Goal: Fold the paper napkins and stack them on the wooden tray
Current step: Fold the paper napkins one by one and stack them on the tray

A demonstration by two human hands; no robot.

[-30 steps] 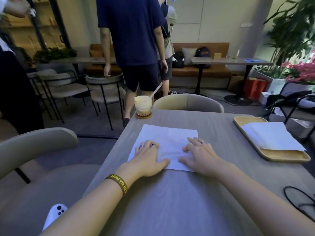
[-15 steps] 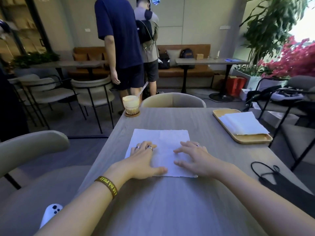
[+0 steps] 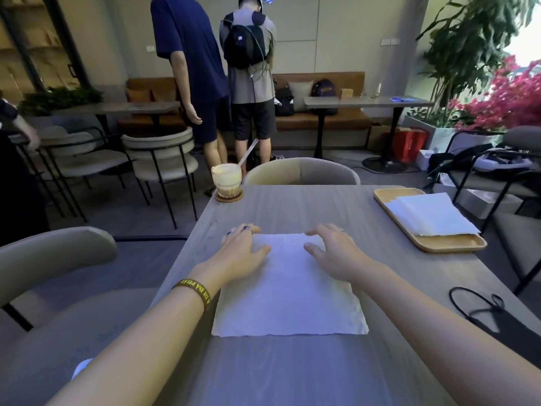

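Observation:
A white paper napkin [image 3: 288, 291] lies flat and unfolded on the grey table [image 3: 292, 206], close to me. My left hand [image 3: 241, 252] rests on its far left corner, fingers spread, thumb on the paper. Over the far right edge arches my right hand [image 3: 333, 252], fingertips down on that edge and thumb lying on the sheet. A wooden tray [image 3: 421, 241] sits at the table's right side with a stack of white napkins [image 3: 430, 213] on it.
A glass drink with a straw [image 3: 227, 180] stands on a coaster at the far left corner. A black corded item [image 3: 491, 309] lies at the right edge. Chairs surround the table; two people [image 3: 222, 83] stand beyond it.
Both hands have moved from the napkin's near edge to its far edge. The napkin now lies closer to me than before.

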